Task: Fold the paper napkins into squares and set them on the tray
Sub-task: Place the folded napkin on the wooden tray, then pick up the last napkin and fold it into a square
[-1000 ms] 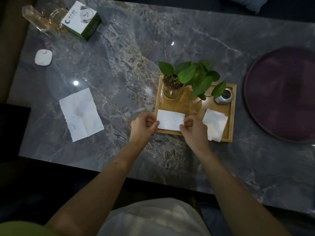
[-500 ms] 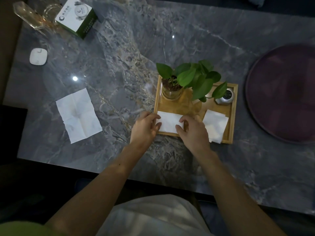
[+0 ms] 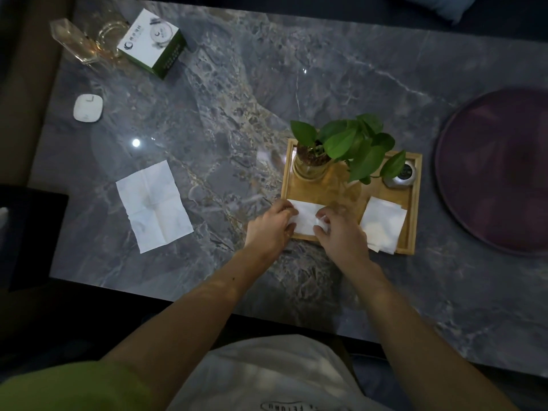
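I see both hands at the near-left corner of the wooden tray [image 3: 416,203], which sits on the marble tabletop [image 3: 237,114]. My left hand [image 3: 271,229] lies with fingers curled on the left end of a folded napkin [image 3: 307,218], while my right hand [image 3: 341,232] pinches its right end. A second folded napkin [image 3: 384,223] rests in the tray's near-right corner. Toward the tabletop's left edge lies an unfolded napkin [image 3: 154,204]. At the tray's far edge stand a potted plant [image 3: 341,146] and a small metal jar [image 3: 401,176]. A green-and-white box [image 3: 152,43] sits at the far-left corner.
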{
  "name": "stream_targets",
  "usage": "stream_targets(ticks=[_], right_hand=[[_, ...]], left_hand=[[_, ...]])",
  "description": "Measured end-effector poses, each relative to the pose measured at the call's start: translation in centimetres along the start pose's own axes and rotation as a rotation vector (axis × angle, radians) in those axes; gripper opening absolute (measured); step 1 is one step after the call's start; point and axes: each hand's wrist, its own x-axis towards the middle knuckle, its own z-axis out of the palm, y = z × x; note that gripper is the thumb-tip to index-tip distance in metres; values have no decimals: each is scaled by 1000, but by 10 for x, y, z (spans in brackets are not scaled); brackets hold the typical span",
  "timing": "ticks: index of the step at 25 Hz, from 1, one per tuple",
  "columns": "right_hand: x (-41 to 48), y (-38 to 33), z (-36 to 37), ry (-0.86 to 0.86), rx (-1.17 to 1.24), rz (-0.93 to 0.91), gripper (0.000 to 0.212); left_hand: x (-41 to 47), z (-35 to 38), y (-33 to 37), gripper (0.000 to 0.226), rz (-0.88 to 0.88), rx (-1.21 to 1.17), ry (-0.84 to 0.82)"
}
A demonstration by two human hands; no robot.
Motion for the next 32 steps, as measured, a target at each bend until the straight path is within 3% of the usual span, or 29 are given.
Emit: stream_targets(ticks=[4, 7, 12, 16, 20, 26, 32], right_hand=[[3, -5, -6, -83, -8, 13, 28], [-1, -11, -10, -73, 3, 32, 26], [-1, -52, -7, -29, 36, -3, 22], [6, -114, 11, -25, 7, -123, 22], [23, -174, 30, -130, -89, -230, 28], [52, -250, 63, -181, -127, -300, 29], [93, -302, 91, -203, -148, -259, 28]], left_hand=[[-1, -7, -3, 32, 41, -41, -44], [-9, -16, -12, 29, 35, -217, 11], [-43, -39, -71, 23, -333, -561, 231], [-81, -59, -136, 18, -541, -632, 369], [-107, -72, -184, 21, -725, -631, 489], [-125, -79, -228, 34, -921, -695, 520], [-125, -81, -243, 31, -1009, -789, 404]])
